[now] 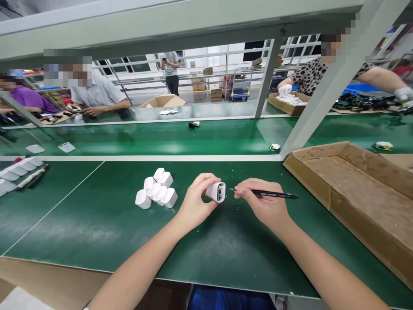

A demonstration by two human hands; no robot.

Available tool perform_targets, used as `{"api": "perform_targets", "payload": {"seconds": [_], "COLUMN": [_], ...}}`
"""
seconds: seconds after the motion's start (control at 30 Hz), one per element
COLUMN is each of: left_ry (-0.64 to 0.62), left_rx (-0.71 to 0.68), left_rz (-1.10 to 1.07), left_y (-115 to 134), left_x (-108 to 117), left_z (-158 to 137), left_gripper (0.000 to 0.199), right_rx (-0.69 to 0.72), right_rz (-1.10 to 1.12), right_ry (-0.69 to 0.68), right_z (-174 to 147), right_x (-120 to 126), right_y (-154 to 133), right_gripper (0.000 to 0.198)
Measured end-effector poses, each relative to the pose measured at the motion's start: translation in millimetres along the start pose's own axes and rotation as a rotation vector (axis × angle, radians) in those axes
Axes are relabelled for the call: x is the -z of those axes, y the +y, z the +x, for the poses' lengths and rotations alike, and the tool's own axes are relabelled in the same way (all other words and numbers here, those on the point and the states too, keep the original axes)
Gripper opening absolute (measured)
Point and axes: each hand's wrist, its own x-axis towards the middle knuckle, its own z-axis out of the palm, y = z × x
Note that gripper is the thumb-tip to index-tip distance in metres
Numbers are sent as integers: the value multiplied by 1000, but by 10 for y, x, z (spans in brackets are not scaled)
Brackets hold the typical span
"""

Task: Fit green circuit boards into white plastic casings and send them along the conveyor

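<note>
My left hand (pixel 196 202) grips a small white plastic housing (pixel 213 192) just above the green table. Its open end faces right and shows a circuit board with small parts inside. In my right hand (pixel 266 202) is a pair of black tweezers (pixel 274 194) with light lettering. Their tips point left at the housing's open end, a short gap away from it. Left of my left hand, several white housings (pixel 160 193) stand and lie in a close cluster on the table.
A cardboard tray (pixel 309 187) sits at the right. Beyond a pale rail runs a green conveyor belt (pixel 222 140) carrying a few small parts. A slanted metal post (pixel 325 101) rises at its near edge. Co-workers sit across the belt. More white housings (pixel 21 168) lie far left.
</note>
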Motion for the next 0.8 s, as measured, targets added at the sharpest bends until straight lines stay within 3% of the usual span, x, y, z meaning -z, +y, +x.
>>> {"api": "perform_targets", "payload": {"seconds": [0.17,0.3,0.57,0.7,0.8], "left_ry": [-77,-55,115,75,28], "left_rx": [-22,-50,-57,50,122], "left_rz": [42,65,32,38,83], "left_y": [57,73,74,72,53], "left_x": [-4,-5,-37,-43,-59], "left_z": [-27,-36,-61,-31,0], "left_gripper": [42,41,36,41,42], "right_rx": [58,81,86,47,-1], "right_rz": [11,-33,-46,95,169], "right_ry": [-66,-76,94,118,236], "right_z": [-13,-41,-184,-161,-99], "right_x": [-36,-74,-300,-284,-182], "right_y": [49,69,33,0,-18], "right_gripper": [15,14,16,18,33]}}
